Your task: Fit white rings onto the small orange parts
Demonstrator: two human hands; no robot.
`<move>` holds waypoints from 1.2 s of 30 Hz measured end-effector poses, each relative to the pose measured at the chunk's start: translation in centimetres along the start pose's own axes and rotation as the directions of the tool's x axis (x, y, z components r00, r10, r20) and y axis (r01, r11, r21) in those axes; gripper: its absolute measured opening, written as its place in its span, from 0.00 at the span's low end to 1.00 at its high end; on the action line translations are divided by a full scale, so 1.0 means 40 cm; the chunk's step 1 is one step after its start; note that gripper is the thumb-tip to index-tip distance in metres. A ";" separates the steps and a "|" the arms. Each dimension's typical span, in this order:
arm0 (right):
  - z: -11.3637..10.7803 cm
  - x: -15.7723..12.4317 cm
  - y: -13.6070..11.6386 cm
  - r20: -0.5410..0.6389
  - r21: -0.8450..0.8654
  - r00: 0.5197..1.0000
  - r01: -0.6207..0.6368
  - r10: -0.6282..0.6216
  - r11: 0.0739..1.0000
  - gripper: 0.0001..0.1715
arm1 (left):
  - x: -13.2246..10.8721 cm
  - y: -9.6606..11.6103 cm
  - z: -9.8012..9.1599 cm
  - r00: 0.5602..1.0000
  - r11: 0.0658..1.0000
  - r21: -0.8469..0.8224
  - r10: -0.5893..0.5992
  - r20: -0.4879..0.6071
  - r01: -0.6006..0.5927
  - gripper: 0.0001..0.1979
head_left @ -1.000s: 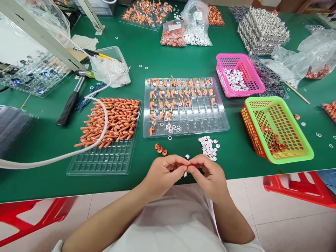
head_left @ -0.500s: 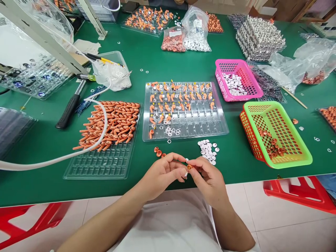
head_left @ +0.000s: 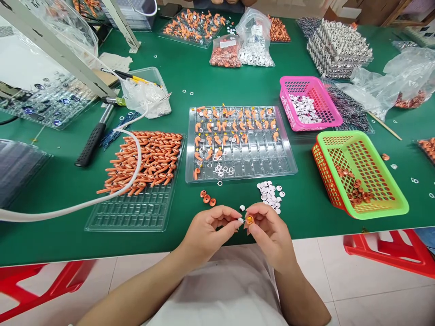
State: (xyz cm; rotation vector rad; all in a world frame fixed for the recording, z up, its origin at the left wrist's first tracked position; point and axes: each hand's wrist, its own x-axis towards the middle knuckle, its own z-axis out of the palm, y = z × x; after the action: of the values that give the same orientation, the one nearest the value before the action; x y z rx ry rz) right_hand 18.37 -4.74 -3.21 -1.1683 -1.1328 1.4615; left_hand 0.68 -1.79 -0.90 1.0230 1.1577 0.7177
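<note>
My left hand (head_left: 214,227) pinches a small white disc (head_left: 240,220) between thumb and fingertips. Close by on its right, my right hand (head_left: 271,229) grips a small orange earbud shell (head_left: 249,219) with yellow inside its round opening. The disc and the shell are almost touching; whether they meet I cannot tell. Beyond my fingers one loose white disc (head_left: 242,208) lies on the table. Several orange cup-shaped shells (head_left: 207,198) rest by my left hand, and a pile of white round stickers (head_left: 269,194) lies beyond my right hand.
A clear tray (head_left: 272,158) of orange earbud parts stands ahead. To its left, another tray (head_left: 125,219) bears stacked orange stems, crossed by a white hose (head_left: 137,158). A hammer (head_left: 95,138) lies farther left. Pink (head_left: 326,124) and green (head_left: 390,190) baskets stand right.
My hands have drawn slightly apart, and the shell has turned so its yellow inside shows. The white disc in my left hand and the loose disc on the table are now plainer.
</note>
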 end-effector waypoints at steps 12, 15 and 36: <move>-0.027 0.016 -0.024 0.242 0.066 0.933 -0.289 0.266 0.955 0.11 | -0.005 -0.004 -0.022 0.614 0.469 0.450 0.744 0.263 -0.760 0.13; -0.032 0.024 -0.027 0.313 0.110 0.902 -0.345 0.297 0.932 0.14 | -0.007 -0.007 -0.035 0.562 0.374 0.471 0.742 0.365 -0.799 0.15; -0.044 0.008 -0.036 0.314 -0.313 0.949 0.092 0.012 0.945 0.08 | 0.018 -0.017 -0.167 0.892 0.538 0.809 0.451 -0.038 -0.238 0.09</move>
State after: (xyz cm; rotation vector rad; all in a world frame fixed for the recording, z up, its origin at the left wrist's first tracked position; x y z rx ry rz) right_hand 20.22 -4.01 -2.07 -1.1472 -1.6580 1.5006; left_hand -5.56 0.39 -2.26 2.0255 1.5617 0.6458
